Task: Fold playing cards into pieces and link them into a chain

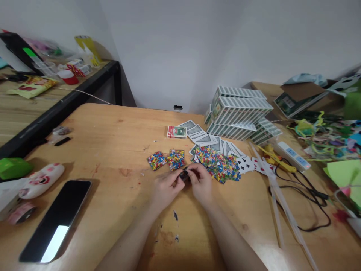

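Note:
My left hand (170, 186) and my right hand (201, 184) meet over the middle of the table, fingers pinched together. Between them is a small dark object (184, 175), mostly covered by my fingers, so its kind does not show. Just beyond my left hand lie two square pieces with a multicoloured speckled pattern, one on the left (156, 160) and one on the right (176, 159). A larger spread of the same colourful pieces (218, 163) lies past my right hand, partly over a fan of playing cards (208, 139).
Stacked playing-card boxes (239, 109) stand at the back, with a single card box (176, 131) to their left. A phone (56, 222) lies at the left. On the right are a hot-glue gun (278, 158), glue sticks (284, 210), a power strip (293, 155) and a black cable (308, 194).

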`<state>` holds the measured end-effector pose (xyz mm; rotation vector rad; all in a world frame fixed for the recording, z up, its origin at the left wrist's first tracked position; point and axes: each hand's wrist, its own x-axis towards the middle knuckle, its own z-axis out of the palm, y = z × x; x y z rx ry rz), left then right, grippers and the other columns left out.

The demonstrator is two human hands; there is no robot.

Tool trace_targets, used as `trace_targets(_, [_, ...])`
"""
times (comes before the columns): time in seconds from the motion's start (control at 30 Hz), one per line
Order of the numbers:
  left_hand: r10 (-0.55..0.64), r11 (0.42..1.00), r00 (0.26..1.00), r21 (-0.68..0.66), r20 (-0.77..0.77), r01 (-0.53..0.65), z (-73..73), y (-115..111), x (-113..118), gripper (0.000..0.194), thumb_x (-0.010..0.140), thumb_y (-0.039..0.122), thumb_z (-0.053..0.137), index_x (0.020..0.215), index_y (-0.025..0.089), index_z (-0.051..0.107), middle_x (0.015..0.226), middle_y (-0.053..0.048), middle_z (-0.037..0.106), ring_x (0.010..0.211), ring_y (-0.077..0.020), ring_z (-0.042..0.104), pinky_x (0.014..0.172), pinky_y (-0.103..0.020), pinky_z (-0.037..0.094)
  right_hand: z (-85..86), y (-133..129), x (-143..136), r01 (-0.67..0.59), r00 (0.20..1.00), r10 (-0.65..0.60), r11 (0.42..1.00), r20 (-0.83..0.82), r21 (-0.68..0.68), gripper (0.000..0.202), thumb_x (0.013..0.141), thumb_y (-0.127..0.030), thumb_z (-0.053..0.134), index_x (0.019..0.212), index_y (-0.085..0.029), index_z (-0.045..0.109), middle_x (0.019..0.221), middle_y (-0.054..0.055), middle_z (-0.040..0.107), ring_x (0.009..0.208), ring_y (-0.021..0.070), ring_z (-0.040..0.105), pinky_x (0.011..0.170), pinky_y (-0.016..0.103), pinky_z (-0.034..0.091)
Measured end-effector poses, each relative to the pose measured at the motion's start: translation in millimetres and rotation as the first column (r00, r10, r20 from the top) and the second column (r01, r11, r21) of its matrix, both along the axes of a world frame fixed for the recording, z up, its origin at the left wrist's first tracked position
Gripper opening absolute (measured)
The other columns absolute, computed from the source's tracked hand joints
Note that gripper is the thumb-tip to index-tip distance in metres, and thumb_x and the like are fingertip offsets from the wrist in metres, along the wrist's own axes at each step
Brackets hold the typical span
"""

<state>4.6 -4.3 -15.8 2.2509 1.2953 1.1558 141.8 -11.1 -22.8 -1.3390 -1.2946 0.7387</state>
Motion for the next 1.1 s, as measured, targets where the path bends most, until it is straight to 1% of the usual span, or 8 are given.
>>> trace_targets(0.13, [0.008, 0.999, 1.0, -0.037, -0.012, -0.008, 3.0, -1.5, 0.6, 0.027, 0.076, 0.016, 0.047, 0.097, 0.019, 0.064, 0.072, -0.002, 0.07, 0.06, -0.0112, 0.062, 0.06, -0.02, 0.048, 1.4, 0.1, 0.1, 0.013, 1.0, -0.013, 1.0, -0.006, -0.009, 0.007, 0.076, -0.019, 0.05, 0.075, -0.021, 0.057, 0.073, 0.001, 0.059, 0.07, 0.0162, 0.055, 0.066, 0.029, 0.043])
trace_targets(0.37, [0.013, 0.996, 0.998, -0.089, 0.063, -0.007, 4.5, -3.1, 0.4, 0.03, 0.071, 0.013, 0.046, 0.094, 0.019, 0.064, 0.073, -0.002, 0.07, 0.062, -0.0123, 0.063, 0.06, -0.021, 0.05, 0.4, -0.3, 0.7, 0.017, 1.0, -0.017, 1.0, -0.001, -0.015, 0.008, 0.075, -0.02, 0.051, 0.073, -0.021, 0.059, 0.072, 0.002, 0.059, 0.069, 0.0163, 0.055, 0.065, 0.029, 0.043])
trace_targets(0.5, [-0.021, 0.994, 0.995, -0.104, 0.094, 0.03, 5.0, -2.8, -1.2, 0.03, 0.071, 0.013, 0.046, 0.094, 0.018, 0.064, 0.075, -0.003, 0.07, 0.063, -0.0128, 0.064, 0.06, -0.022, 0.05, 0.1, -0.6, 1.0, 0.014, 1.0, -0.014, 1.0, -0.008, -0.017, 0.008, 0.075, -0.019, 0.051, 0.073, -0.021, 0.059, 0.071, 0.002, 0.059, 0.068, 0.016, 0.054, 0.064, 0.028, 0.043])
trace_targets(0.67, [-0.053, 0.989, 0.994, -0.13, 0.094, 0.065, 2.1, -2.3, -2.8, 0.031, 0.071, 0.013, 0.047, 0.097, 0.017, 0.064, 0.078, -0.003, 0.07, 0.064, -0.0127, 0.064, 0.06, -0.021, 0.051, -0.7, -0.5, 1.7, 0.029, 0.999, -0.03, 0.999, -0.011, -0.037, 0.007, 0.073, -0.02, 0.052, 0.072, -0.02, 0.06, 0.071, 0.002, 0.06, 0.068, 0.0162, 0.055, 0.064, 0.027, 0.043])
trace_targets(0.77, [-0.063, 0.985, 0.993, -0.156, 0.103, 0.078, 1.4, -2.4, -3.3, 0.032, 0.071, 0.013, 0.046, 0.098, 0.018, 0.064, 0.079, -0.003, 0.071, 0.065, -0.0126, 0.064, 0.063, -0.022, 0.052, -1.3, -0.4, 1.8, 0.033, 0.999, -0.034, 0.998, -0.02, -0.048, 0.007, 0.073, -0.02, 0.053, 0.072, -0.02, 0.06, 0.07, 0.001, 0.06, 0.067, 0.0159, 0.055, 0.063, 0.027, 0.043])
trace_targets(0.9, [-0.056, 0.973, 0.987, -0.215, 0.148, 0.088, 3.2, -3.3, -4.2, 0.035, 0.071, 0.013, 0.045, 0.101, 0.019, 0.063, 0.085, -0.003, 0.071, 0.071, -0.014, 0.065, 0.068, -0.025, 0.053, -2.0, -0.3, 1.5, 0.027, 0.999, -0.028, 0.999, -0.028, -0.041, 0.006, 0.073, -0.019, 0.053, 0.073, -0.02, 0.059, 0.07, 0.001, 0.059, 0.067, 0.0159, 0.054, 0.063, 0.028, 0.043])
trace_targets(1.0, [-0.075, 0.963, 0.98, -0.241, 0.184, 0.119, 4.0, -3.5, -3.5, 0.036, 0.071, 0.013, 0.048, 0.104, 0.018, 0.061, 0.09, -0.005, 0.07, 0.075, -0.0151, 0.066, 0.071, -0.026, 0.053, -2.8, 0.7, 1.3, 0.028, 0.996, -0.034, 0.997, -0.087, -0.067, 0.005, 0.074, -0.02, 0.053, 0.074, -0.02, 0.058, 0.07, 0.001, 0.058, 0.066, 0.0154, 0.054, 0.062, 0.027, 0.044])
trace_targets(1.1, [-0.007, 0.953, 0.982, -0.295, 0.186, 0.063, 2.9, -2.4, -0.9, 0.029, 0.075, 0.018, 0.05, 0.101, 0.019, 0.063, 0.088, -0.004, 0.071, 0.074, -0.0148, 0.066, 0.069, -0.025, 0.053, -3.3, 2.2, 1.5, 0.028, 0.993, -0.037, 0.996, -0.108, -0.079, 0.005, 0.073, -0.022, 0.053, 0.076, -0.02, 0.058, 0.071, 0.001, 0.057, 0.065, 0.0149, 0.054, 0.06, 0.026, 0.045])
